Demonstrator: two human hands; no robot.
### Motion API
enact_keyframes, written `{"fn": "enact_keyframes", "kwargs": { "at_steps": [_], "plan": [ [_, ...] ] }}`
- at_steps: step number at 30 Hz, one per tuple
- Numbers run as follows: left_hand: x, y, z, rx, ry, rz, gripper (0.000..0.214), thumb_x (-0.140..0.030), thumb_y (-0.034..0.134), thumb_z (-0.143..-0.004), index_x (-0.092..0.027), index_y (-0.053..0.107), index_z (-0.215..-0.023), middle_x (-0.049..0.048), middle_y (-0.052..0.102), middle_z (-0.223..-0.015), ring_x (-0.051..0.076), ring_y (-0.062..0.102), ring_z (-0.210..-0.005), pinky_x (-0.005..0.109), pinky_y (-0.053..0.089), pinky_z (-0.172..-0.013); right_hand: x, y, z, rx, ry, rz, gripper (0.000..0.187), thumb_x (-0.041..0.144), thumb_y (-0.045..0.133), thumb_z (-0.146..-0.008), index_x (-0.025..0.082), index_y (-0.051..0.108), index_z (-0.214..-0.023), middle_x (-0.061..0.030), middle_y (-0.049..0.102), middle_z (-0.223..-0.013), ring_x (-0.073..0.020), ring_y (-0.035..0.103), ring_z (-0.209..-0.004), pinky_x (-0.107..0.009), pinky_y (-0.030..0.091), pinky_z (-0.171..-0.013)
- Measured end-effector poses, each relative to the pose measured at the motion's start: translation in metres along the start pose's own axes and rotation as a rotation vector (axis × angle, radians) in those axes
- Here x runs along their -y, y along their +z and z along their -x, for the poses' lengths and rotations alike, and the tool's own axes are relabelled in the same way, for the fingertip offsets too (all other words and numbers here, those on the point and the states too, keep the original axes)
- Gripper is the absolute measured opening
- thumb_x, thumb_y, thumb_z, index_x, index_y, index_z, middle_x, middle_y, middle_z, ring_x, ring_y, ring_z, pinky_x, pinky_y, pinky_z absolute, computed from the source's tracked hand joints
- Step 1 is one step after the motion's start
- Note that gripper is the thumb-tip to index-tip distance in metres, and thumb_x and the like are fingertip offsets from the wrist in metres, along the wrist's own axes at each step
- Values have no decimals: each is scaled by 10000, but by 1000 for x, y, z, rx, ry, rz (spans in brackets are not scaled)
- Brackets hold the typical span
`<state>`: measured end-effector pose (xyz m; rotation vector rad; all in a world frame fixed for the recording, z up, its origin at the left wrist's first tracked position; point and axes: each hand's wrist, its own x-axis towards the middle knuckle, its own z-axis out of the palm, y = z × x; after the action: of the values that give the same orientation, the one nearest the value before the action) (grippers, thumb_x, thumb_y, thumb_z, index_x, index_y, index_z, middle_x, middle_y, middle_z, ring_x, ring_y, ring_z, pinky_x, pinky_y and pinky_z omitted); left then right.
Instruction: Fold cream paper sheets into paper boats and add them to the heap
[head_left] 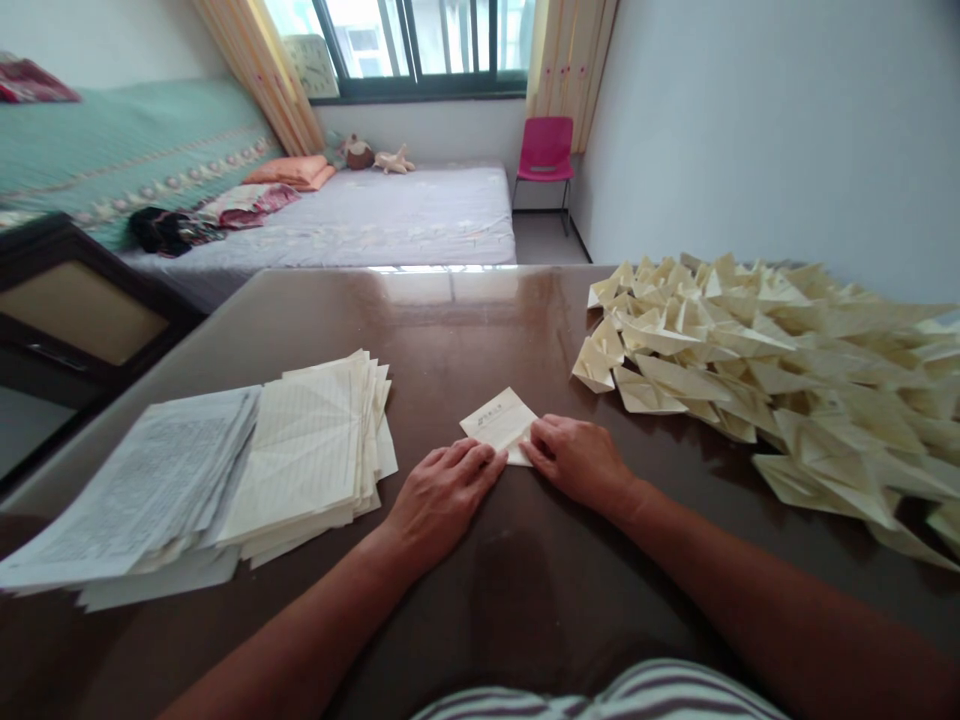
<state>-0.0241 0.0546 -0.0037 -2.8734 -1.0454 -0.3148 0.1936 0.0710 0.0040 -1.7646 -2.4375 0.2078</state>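
A small folded piece of cream paper point(499, 420) lies on the dark brown table point(465, 330) in front of me. My left hand point(442, 495) rests flat with its fingers stretched toward the paper's near left edge. My right hand point(577, 460) presses its fingertips onto the paper's right side, fingers curled down on it. To the left lies a fanned stack of lined sheets point(307, 455). At the right spreads a big heap of folded paper shapes point(780, 370).
A pile of printed sheets point(135, 490) lies at the far left of the table. Beyond the table stand a bed point(390, 215), a pink chair point(546, 150) under the window, and a dark cabinet point(67, 310) at the left.
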Motion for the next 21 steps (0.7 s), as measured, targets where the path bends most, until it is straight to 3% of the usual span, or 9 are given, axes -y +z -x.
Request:
{"fn": "enact_keyframes", "kwargs": {
  "at_steps": [7,10,14,17,21],
  "plan": [
    [-3,-4,-3,71,-21,-33,376,-237,475,-942,-241,487,-1317,42,593,-1214,223,494,-1145,349,435,-889,3,-2,2,-25,-26,45,271,388,420,-950,211,594,-842,-28,642,-858,-154,584,-735,-282,292,-564],
    [-3,-3,-3,68,-4,-49,359,-231,465,-948,-239,497,-1306,28,573,-1278,215,489,-1146,343,427,-874,8,-7,8,-81,-157,103,170,301,467,-941,223,606,-999,-54,629,-986,-191,569,-892,-295,354,-667],
    [-1,-1,-3,68,6,-53,363,-228,458,-952,-225,492,-1313,1,533,-1354,215,465,-1170,342,416,-872,18,-13,22,-33,-337,190,248,186,505,-911,209,591,-1142,-77,625,-1030,-224,538,-954,-345,385,-706],
    [-1,-3,-3,78,6,-61,358,-235,428,-966,-222,491,-1317,-5,532,-1359,210,465,-1167,341,412,-882,24,-18,33,32,-306,256,275,118,520,-869,135,609,-1130,-109,626,-996,-245,542,-910,-378,392,-651],
    [-2,-6,-4,104,-1,-68,360,-240,389,-980,-230,485,-1326,-8,525,-1370,205,463,-1176,333,413,-895,27,-29,42,100,-218,303,194,74,518,-840,123,672,-948,-120,631,-927,-259,548,-849,-393,383,-622]
  ]
}}
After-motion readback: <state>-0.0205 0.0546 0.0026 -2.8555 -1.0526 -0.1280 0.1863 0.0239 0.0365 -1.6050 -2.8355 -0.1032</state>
